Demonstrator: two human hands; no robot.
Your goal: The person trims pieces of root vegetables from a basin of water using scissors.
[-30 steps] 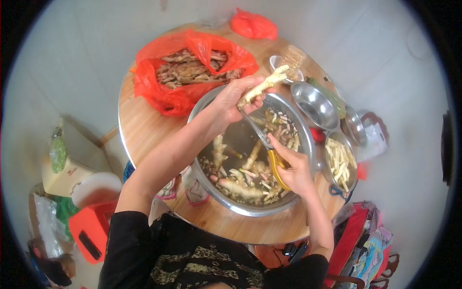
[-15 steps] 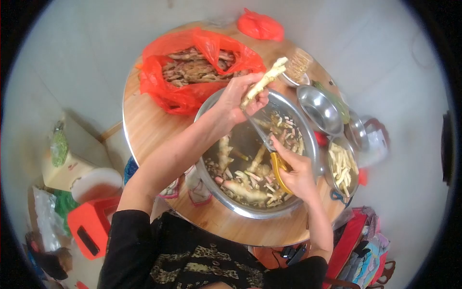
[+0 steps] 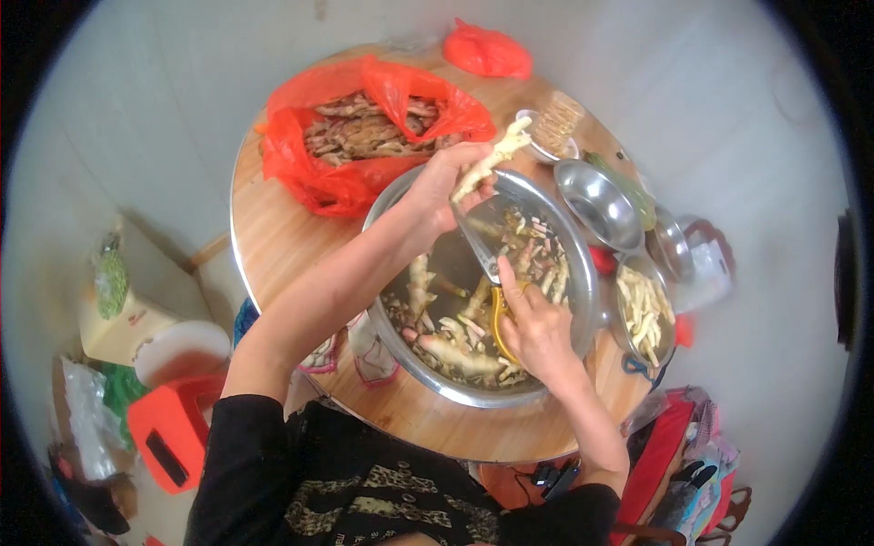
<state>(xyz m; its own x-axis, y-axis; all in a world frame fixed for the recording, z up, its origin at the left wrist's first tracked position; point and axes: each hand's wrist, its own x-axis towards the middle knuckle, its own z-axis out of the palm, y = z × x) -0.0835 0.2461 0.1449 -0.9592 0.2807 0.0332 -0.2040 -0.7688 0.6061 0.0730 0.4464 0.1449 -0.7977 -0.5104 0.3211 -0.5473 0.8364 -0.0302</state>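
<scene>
My left hand grips a pale, knobbly piece of ginger root over the far side of a large metal basin. My right hand is closed on the yellow handles of a pair of scissors. Their blades point up and away, with the tips at the lower end of the held root; whether they touch it is hard to tell. Murky water in the basin holds more whole ginger, some pink-tinged, and many small trimmed bits.
An open red plastic bag of brown, unpeeled roots lies at the back left. On the right stand a metal bowl and another bowl of pale peeled pieces. A tied red bag sits at the table's far edge.
My right hand and the scissors have shifted left, and the hand has turned with its back more upward. The left hand with the ginger has moved slightly left.
</scene>
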